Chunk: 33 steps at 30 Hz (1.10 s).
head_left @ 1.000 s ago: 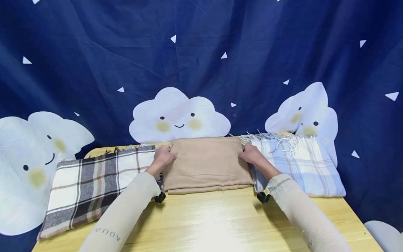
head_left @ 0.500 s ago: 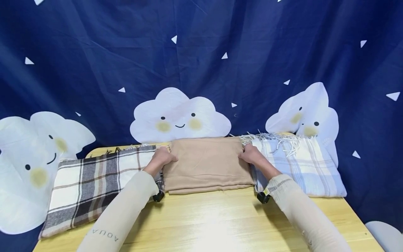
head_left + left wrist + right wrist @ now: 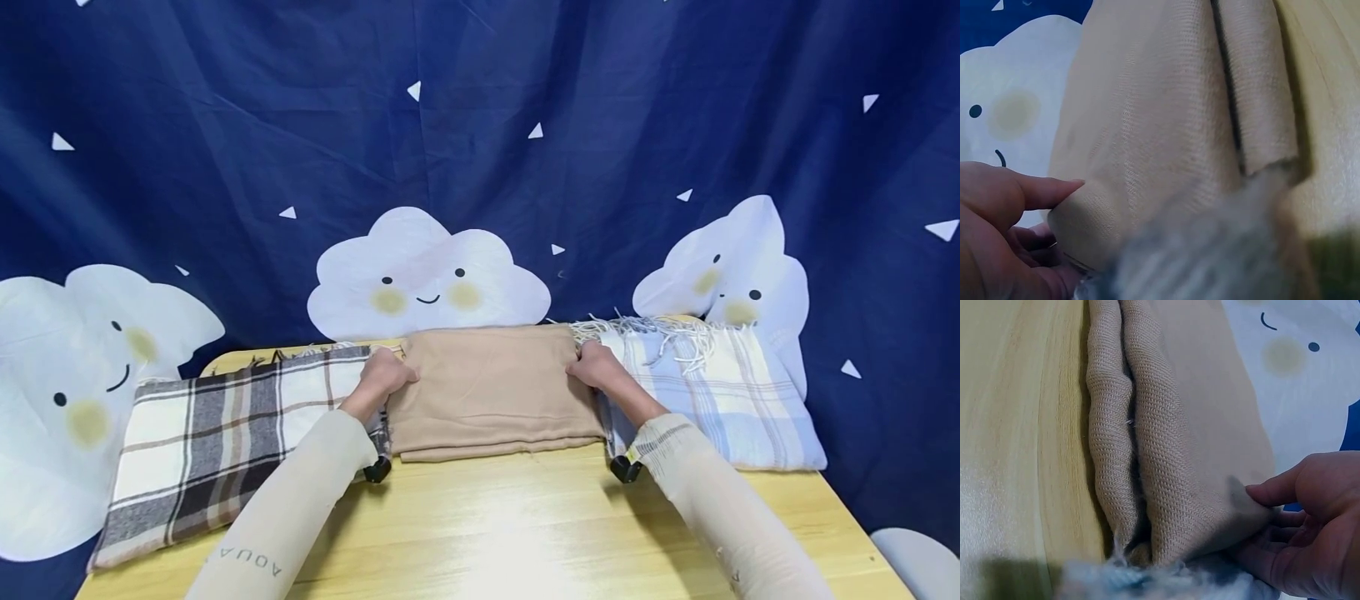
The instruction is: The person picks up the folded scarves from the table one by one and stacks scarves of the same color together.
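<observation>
A folded tan scarf (image 3: 495, 387) lies at the middle of the table's far side, its layered edge facing me. My left hand (image 3: 381, 377) grips its left side; in the left wrist view the thumb (image 3: 1063, 187) lies on top of the cloth with the fingers curled beneath. On the opposite side my right hand (image 3: 600, 367) pinches the scarf, and the right wrist view shows that thumb (image 3: 1272, 487) on top and the fingers underneath. Each hand's fingertips are partly hidden by the cloth.
A brown, black and white plaid scarf (image 3: 225, 442) lies folded to the left. To the right is a folded light blue and white plaid scarf (image 3: 720, 400) with fringe along its back. All rest on a wooden table (image 3: 495, 533) before a dark blue cloud-print curtain (image 3: 480, 125).
Both hands stay at the sides of the tan scarf, the left shifting very slightly. The scarves have not visibly moved.
</observation>
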Available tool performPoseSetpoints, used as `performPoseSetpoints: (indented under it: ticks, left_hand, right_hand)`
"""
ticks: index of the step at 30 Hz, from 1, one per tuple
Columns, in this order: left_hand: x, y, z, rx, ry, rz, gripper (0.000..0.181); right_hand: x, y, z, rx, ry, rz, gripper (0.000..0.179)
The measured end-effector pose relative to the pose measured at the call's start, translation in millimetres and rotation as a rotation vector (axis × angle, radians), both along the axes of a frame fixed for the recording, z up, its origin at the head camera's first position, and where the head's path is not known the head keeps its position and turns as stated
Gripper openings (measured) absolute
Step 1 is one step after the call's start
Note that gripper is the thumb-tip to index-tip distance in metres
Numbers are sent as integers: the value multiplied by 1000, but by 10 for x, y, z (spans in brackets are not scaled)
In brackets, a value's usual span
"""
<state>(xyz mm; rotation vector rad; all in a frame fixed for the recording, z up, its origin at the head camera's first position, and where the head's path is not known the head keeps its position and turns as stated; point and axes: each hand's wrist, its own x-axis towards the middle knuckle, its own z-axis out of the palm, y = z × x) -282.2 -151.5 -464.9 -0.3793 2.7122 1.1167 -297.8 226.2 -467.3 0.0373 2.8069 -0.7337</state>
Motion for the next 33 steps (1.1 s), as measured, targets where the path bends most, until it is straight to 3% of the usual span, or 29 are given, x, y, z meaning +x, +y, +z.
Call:
performPoseSetpoints:
  ticks: [6,16,24,29,33]
  left_hand:
    - [-23,-12,-13,13,-13,-1,41]
    - [68,-35,108,26,-57,-64,47]
    - [134,-53,114,238,-125,-51,27]
    - [134,-45,87,257,-124,-35,29]
    - [118,-33,48,241,-95,-17,21]
  right_hand:
    - [-5,-11,8,-1,-5,-20,23]
    - [49,11,47,-8,-46,14,15]
    - [76,18,66,-49,-129,24,22]
    - [91,15,72,-53,-140,17,20]
    - [100,27,80,-54,-134,11,15]
